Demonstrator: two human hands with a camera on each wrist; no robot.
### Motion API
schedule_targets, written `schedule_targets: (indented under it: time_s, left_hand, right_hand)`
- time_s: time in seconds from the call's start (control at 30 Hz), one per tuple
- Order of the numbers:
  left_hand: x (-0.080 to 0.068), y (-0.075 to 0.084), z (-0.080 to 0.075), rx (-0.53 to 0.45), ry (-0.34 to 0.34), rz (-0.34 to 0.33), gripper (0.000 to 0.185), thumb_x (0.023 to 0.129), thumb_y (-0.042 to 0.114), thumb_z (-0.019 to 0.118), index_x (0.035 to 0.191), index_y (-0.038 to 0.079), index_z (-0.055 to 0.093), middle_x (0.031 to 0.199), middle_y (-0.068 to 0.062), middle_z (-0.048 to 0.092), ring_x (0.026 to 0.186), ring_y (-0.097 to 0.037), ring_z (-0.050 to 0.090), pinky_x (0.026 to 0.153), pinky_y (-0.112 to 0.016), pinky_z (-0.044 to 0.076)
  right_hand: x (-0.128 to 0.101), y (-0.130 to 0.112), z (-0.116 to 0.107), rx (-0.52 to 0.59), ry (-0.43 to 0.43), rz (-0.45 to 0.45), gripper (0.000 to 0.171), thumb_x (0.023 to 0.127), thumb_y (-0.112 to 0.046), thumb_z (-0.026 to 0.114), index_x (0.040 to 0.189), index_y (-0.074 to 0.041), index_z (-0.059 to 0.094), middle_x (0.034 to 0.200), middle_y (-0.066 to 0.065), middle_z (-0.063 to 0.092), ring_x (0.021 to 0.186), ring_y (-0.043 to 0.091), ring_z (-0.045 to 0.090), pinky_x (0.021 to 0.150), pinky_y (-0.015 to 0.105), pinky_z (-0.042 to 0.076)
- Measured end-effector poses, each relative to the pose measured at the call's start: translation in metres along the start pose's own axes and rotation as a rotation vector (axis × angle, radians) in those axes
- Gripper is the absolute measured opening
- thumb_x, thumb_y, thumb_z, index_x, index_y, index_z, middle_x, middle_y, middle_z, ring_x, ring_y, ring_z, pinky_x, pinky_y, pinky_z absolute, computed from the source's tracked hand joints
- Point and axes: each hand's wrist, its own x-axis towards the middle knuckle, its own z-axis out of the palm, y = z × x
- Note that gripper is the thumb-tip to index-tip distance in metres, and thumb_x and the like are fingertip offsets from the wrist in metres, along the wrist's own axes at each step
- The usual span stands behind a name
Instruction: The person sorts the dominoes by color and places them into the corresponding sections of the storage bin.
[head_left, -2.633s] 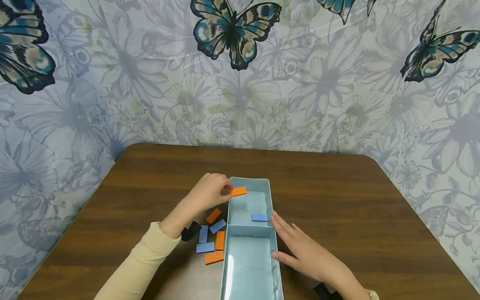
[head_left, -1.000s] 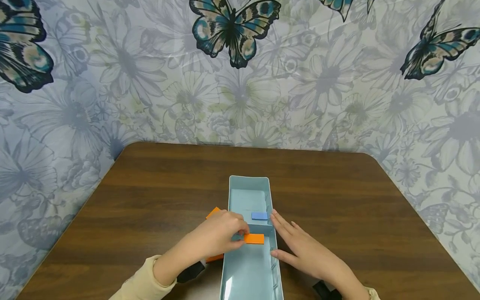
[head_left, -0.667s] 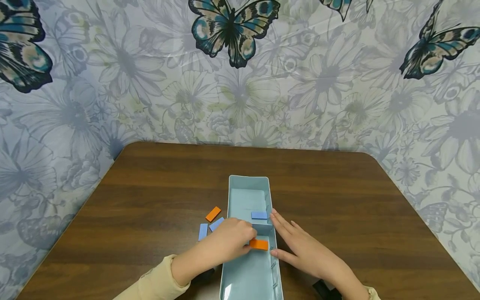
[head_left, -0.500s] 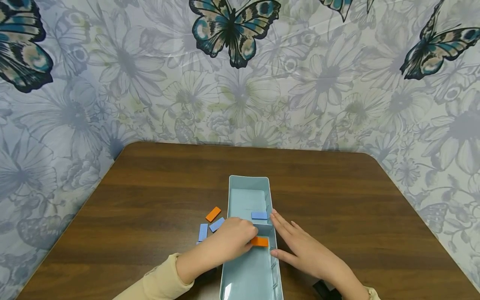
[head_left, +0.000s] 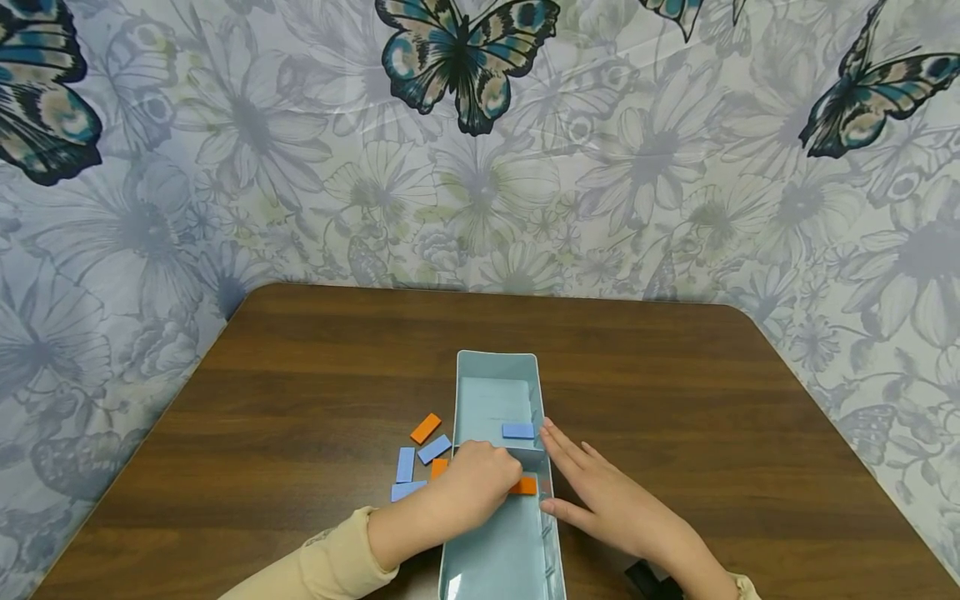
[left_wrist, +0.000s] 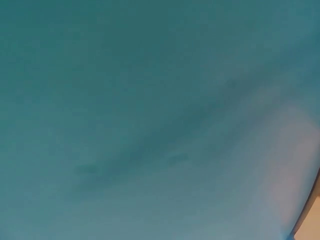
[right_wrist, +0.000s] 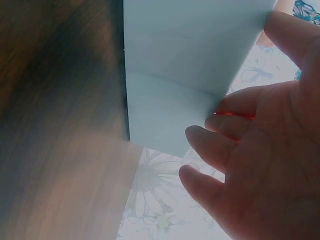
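In the head view a long light-blue box (head_left: 501, 567) with a low divider stands on the table. My left hand (head_left: 478, 487) reaches into its near compartment, fingers curled on an orange block (head_left: 527, 486) just in front of the divider. A blue block (head_left: 517, 431) lies in the far compartment. My right hand (head_left: 603, 504) rests against the box's right rim, fingers extended. The right wrist view shows those fingertips at the edge of the box wall (right_wrist: 170, 75). A blurred blue-green box surface (left_wrist: 150, 110) fills most of the left wrist view.
Left of the box lie loose blocks: an orange one (head_left: 425, 428), a tilted blue one (head_left: 434, 449), an upright-lying blue one (head_left: 405, 465) and others partly hidden by my left arm. Behind the brown table (head_left: 637, 358) hangs a butterfly-and-flower patterned cloth (head_left: 630, 208).
My left hand has carried the orange block from the far compartment's left rim over the divider and down into the near compartment, then slightly right. The right hand has stayed in place.
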Motion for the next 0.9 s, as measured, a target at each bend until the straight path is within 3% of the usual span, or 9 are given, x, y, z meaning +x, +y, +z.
schedule_targets:
  time_s: [0.7,0.9]
  left_hand:
    - [0.003,0.001,0.010,-0.024,-0.001,-0.006,0.008,0.078,0.012,0.075,0.073,0.018,0.072,0.063,0.006,0.062,0.048,-0.004,0.047,0.044,-0.023,0.041]
    - [0.002,0.002,0.012,-0.030,0.031,0.017,0.008,0.077,0.011,0.076,0.075,0.017,0.071,0.064,0.006,0.063,0.051,-0.006,0.053,0.044,-0.023,0.042]
  right_hand:
    - [0.000,-0.001,-0.001,0.024,-0.020,0.024,0.076,0.094,-0.050,0.046,0.150,-0.010,0.014,0.155,0.004,0.008,0.137,0.015,0.017,0.105,0.049,0.019]
    - [0.000,0.000,0.000,0.024,-0.018,0.020,0.076,0.094,-0.051,0.045,0.150,-0.011,0.013,0.155,0.004,0.008,0.137,0.014,0.016,0.105,0.049,0.019]
